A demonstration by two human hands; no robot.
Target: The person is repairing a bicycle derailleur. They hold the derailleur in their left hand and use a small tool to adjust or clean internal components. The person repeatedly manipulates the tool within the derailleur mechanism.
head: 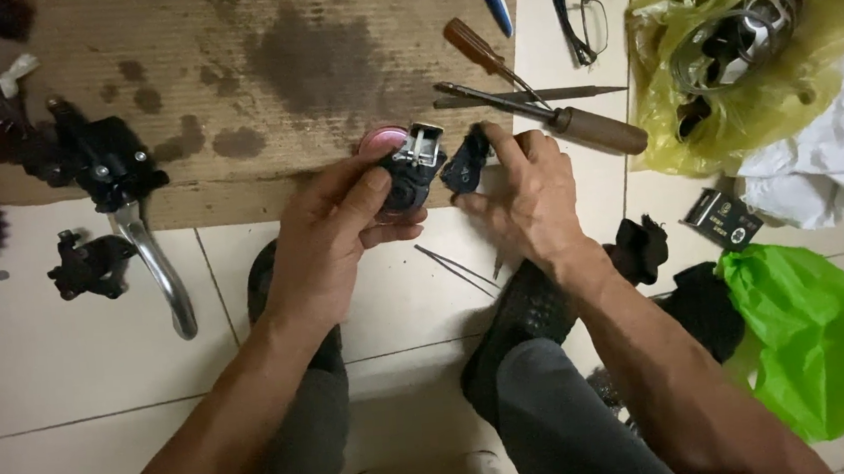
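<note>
My left hand (327,239) grips a small black mechanical part with a silver metal clip on top (414,164). My right hand (524,199) pinches a smaller dark blue-black piece (466,160) right beside it; the two parts nearly touch. Both hands hover low over the tiled floor, in front of a stained cardboard sheet (228,72). A pink round tin (381,137) peeks out behind the left hand's part.
A black brake lever with a silver handle (135,224) and a black clamp (88,265) lie left. Screwdrivers and a file (542,107), glasses (579,4), yellow bag (730,72), green bag (821,336), thin metal rods (456,266). My shoes sit below the hands.
</note>
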